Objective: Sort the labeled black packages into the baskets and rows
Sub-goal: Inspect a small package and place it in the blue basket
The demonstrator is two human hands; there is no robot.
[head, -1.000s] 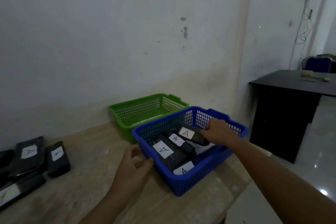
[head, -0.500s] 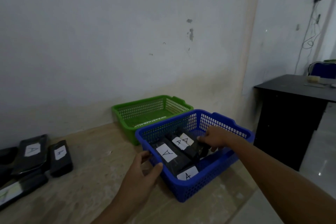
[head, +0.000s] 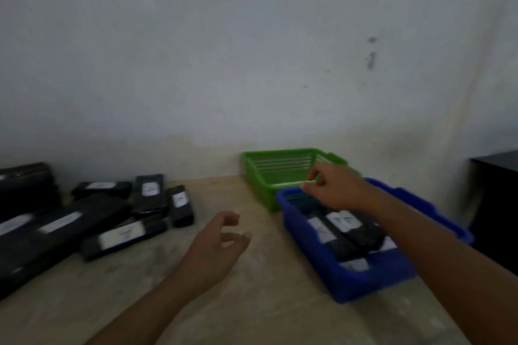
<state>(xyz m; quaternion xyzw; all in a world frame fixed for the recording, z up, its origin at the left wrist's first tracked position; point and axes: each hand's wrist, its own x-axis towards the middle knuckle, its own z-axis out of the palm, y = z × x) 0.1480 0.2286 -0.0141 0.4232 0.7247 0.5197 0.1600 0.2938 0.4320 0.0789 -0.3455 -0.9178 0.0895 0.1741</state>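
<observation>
Heavy motion blur, so the label letters are unreadable.

Blue basket (head: 372, 281): rectangular moulded plastic with slotted lattice walls and a flared rim. It sits at 4 o'clock of frame centre, near the table's right edge. Inside are black packages (head: 364, 237), oblong, in matte wrap, lying flat side by side. Each has a white rectangular label (head: 340, 221) face up, and one more label shows at the near wall.

Green basket (head: 258, 185): same moulding and slots, at 11 o'clock of the blue one, against the wall. Can't tell whether the two touch. There's a pale strip on its floor, too blurred to identify.

Loose packages (head: 64, 230): same black wrap and white labels, mixed lengths. They're heaped on the table at 9 o'clock, several overlapping, with long slabs nearest. A short block (head: 181, 207) sits at the heap's right edge.

Table (head: 266, 305): pale, mottled, worn top. Wall (head: 252, 50): grey-white plaster, scuffed, stained near the table line. Dark desk (head: 499, 204) at 3 o'clock, past the table.

Left hand (head: 215, 249): forearm comes in from 6 o'clock. The hand is over bare table between the heap and the blue basket, palm turned inward. Fingers are loosely curled with the thumb apart, holding nothing.

Right hand (head: 333, 190): arm comes in from 4 o'clock across the blue basket. The hand is above its far-left corner, in front of the green basket, knuckles up. Fingers are loosely bent with a gap between thumb and forefinger, holding nothing.
</observation>
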